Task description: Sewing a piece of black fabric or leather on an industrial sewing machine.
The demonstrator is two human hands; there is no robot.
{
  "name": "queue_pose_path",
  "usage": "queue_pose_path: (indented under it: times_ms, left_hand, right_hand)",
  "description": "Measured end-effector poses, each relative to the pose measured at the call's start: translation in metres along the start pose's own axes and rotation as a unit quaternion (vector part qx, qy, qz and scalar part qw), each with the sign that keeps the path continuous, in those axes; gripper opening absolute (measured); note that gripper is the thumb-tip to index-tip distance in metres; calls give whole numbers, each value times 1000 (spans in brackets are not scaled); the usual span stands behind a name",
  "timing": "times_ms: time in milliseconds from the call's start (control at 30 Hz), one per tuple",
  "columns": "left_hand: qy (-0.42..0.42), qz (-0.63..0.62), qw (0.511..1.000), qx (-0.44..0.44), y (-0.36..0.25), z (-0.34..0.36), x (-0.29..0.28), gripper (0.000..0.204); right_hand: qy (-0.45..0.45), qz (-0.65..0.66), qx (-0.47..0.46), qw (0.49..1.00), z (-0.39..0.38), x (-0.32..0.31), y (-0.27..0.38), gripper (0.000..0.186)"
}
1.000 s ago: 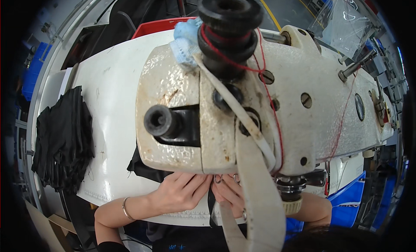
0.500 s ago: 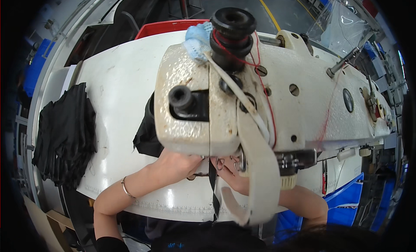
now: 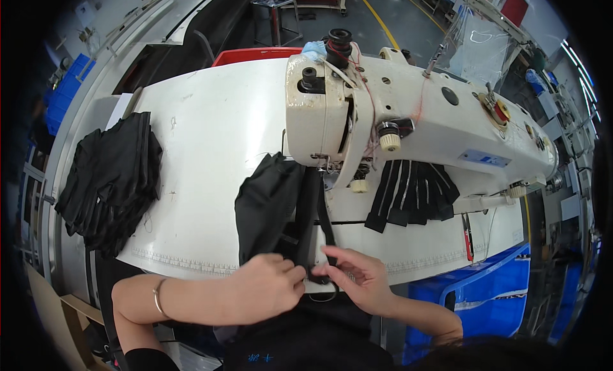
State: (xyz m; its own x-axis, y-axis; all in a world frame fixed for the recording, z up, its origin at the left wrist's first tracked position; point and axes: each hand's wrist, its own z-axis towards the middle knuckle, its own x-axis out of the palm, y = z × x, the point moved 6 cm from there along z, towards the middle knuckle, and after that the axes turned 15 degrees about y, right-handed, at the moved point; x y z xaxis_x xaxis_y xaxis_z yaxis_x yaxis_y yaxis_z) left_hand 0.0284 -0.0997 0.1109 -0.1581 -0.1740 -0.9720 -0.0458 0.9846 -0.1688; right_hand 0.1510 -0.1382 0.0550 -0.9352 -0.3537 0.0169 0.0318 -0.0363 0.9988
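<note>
A black fabric piece (image 3: pixel 265 208) lies on the white sewing machine table, its far end by the presser foot of the sewing machine (image 3: pixel 329 115). My left hand (image 3: pixel 268 287) is closed over the fabric's near end, its fingers curled inward. A narrow black strip (image 3: pixel 327 221) runs from the needle area toward me. With thumb and fingertips, my right hand (image 3: pixel 359 276) pinches this strip near the table's front edge. What lies inside the left fingers is partly hidden.
A pile of black fabric pieces (image 3: pixel 112 179) lies at the left. Several black strips with pale lines (image 3: pixel 408 192) sit under the machine arm. Red-handled snips (image 3: pixel 468 237) rest at the right, near a blue bin (image 3: pixel 491 301). A red bin (image 3: pixel 255 54) stands behind the table.
Both hands have come from beneath the machine head back toward me. The black fabric has come nearer too. My view has pulled back, so the machine looks smaller and farther away.
</note>
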Motion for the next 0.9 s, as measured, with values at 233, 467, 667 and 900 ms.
queue_pose_path:
  times_ms: [233, 467, 667, 900]
  left_hand:
    - [-143, -21, 983, -116, -5, -30, 20, 26]
    - [-185, 19, 973, -135, -5, -37, 22, 36]
    - [-206, 22, 969, -137, -5, -37, 22, 38]
    - [-239, 29, 960, -145, -6, -38, 18, 37]
  right_hand:
    - [-65, -504, -45, 860, -17, 6, 32, 46]
    - [-55, -621, 27, 781, -35, 28, 32, 36]
    - [-10, -583, 59, 810, -36, 24, 27, 18]
    - [-53, -507, -48, 859, -35, 24, 38, 17]
